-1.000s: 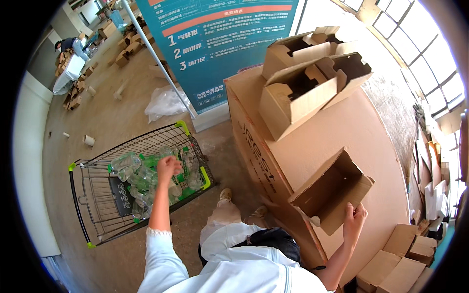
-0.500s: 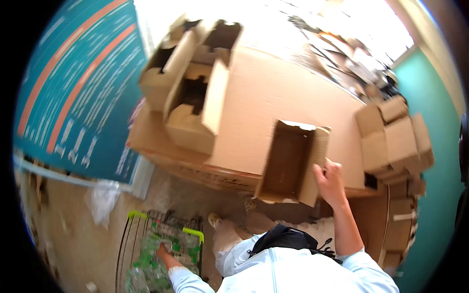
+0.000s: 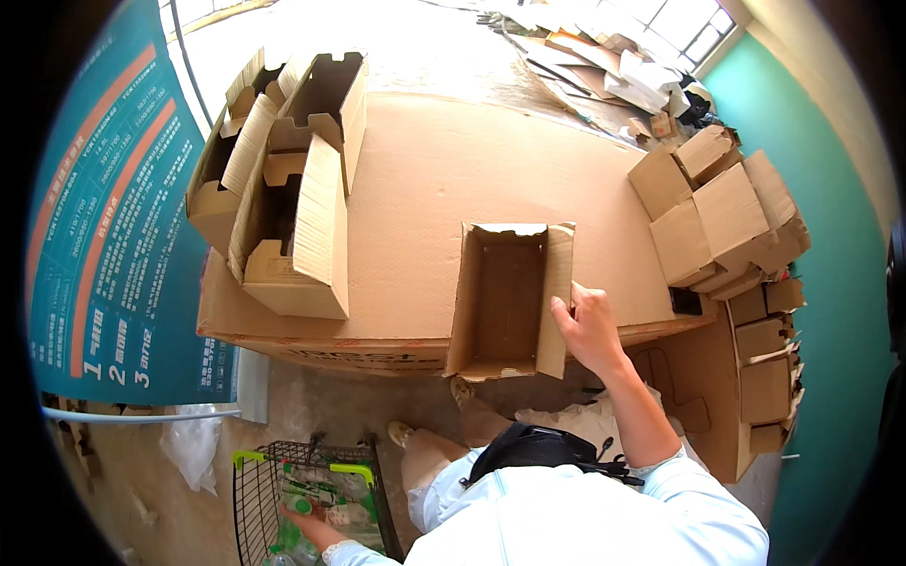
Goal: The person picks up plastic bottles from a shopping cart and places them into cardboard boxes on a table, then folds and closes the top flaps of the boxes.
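An open brown cardboard box (image 3: 508, 300) rests at the near edge of a big flat cardboard surface (image 3: 425, 179). My right hand (image 3: 590, 327) grips the box's right side flap. My left hand (image 3: 304, 521) reaches down into a wire shopping cart (image 3: 283, 491) with green handles at the lower left; the cart holds clear plastic bottles (image 3: 326, 505). Whether the fingers are closed on a bottle is not visible. My feet stand on the floor between the cart and the cardboard.
Several open empty boxes (image 3: 283, 179) are piled at the surface's left. More folded boxes (image 3: 727, 217) are stacked on the right by a teal wall. A teal printed board (image 3: 104, 236) stands on the left. A clear plastic bag (image 3: 193, 443) lies on the floor.
The view has swung from the cart to the cardboard surface. My right hand has moved up onto the open box's right flap. My left hand stays down in the cart.
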`<state>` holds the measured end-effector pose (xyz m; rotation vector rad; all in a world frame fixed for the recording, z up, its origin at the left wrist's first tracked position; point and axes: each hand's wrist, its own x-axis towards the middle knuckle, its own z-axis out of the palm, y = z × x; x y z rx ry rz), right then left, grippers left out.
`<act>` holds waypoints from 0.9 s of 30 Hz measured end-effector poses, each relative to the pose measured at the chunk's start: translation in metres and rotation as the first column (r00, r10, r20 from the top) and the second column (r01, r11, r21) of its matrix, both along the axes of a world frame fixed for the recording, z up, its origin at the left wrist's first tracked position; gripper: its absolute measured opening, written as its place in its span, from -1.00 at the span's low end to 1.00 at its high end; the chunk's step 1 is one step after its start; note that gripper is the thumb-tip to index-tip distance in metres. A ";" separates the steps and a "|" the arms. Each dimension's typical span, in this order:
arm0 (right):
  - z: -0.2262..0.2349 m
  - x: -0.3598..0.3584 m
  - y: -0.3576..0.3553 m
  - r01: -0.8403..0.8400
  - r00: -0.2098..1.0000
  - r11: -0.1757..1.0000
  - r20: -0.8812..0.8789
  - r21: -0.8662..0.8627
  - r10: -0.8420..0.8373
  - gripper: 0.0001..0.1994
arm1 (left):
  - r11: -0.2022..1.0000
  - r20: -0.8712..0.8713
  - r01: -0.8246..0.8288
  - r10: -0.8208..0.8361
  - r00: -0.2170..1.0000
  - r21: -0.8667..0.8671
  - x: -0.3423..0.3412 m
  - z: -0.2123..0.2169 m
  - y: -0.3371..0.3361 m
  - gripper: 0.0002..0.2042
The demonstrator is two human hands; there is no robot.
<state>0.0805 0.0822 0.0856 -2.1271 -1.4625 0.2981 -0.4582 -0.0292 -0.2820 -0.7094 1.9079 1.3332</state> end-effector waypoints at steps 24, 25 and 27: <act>-0.048 0.129 0.048 -0.271 0.885 0.962 -0.389 0.019 0.257 -0.76 | -0.182 -0.540 0.792 -0.815 0.209 0.582 0.359 0.383 0.131 -0.27; -0.051 0.130 0.048 -0.281 0.882 0.960 -0.388 0.019 0.266 -0.76 | -0.252 -0.458 0.786 -0.888 0.044 0.564 0.377 0.391 0.149 -0.28; -0.056 0.130 0.046 -0.297 0.873 0.954 -0.394 0.038 0.287 -0.73 | -0.385 -0.325 0.778 -0.914 -0.244 0.497 0.416 0.406 0.176 -0.33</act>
